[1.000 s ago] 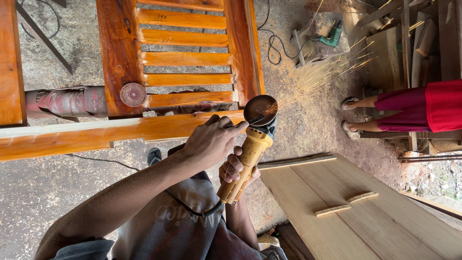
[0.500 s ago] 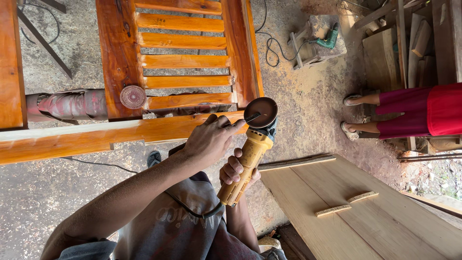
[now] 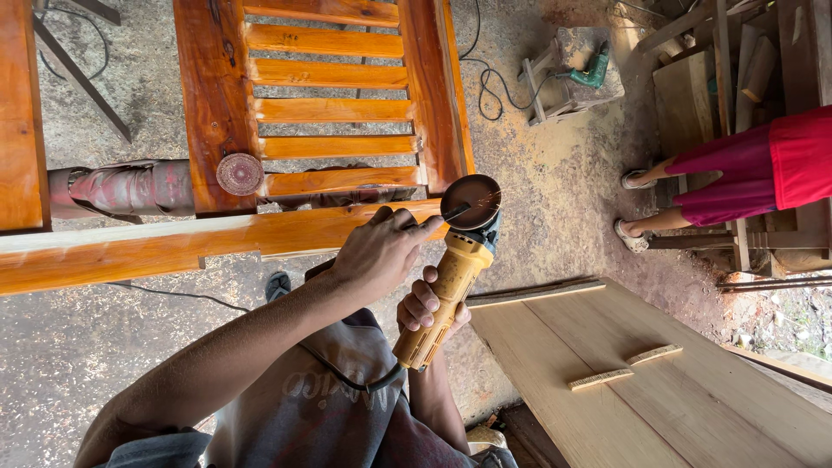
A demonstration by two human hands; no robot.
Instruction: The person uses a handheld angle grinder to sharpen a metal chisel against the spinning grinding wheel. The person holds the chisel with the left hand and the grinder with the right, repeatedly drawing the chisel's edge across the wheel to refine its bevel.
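Observation:
My right hand [image 3: 423,305] grips the body of a yellow angle grinder [image 3: 444,295], held upright in front of my chest. Its round brown disc [image 3: 471,201] faces up by the end of an orange varnished wooden rail [image 3: 173,247]. My left hand [image 3: 381,251] pinches a small thin metal piece [image 3: 455,211] against the disc, and a few sparks show at the contact. The grinder's cable [image 3: 347,381] runs down over my apron.
A slatted varnished wooden frame [image 3: 329,108] lies behind the rail, with a loose round sanding disc [image 3: 239,173] on it. Pale planks [image 3: 641,381] lie at the lower right. A person in red [image 3: 754,173] stands at right. A green power tool [image 3: 593,71] rests on a small stool.
The broad spray of sparks to the right has died down to a few at the disc. My hands and the grinder have barely shifted.

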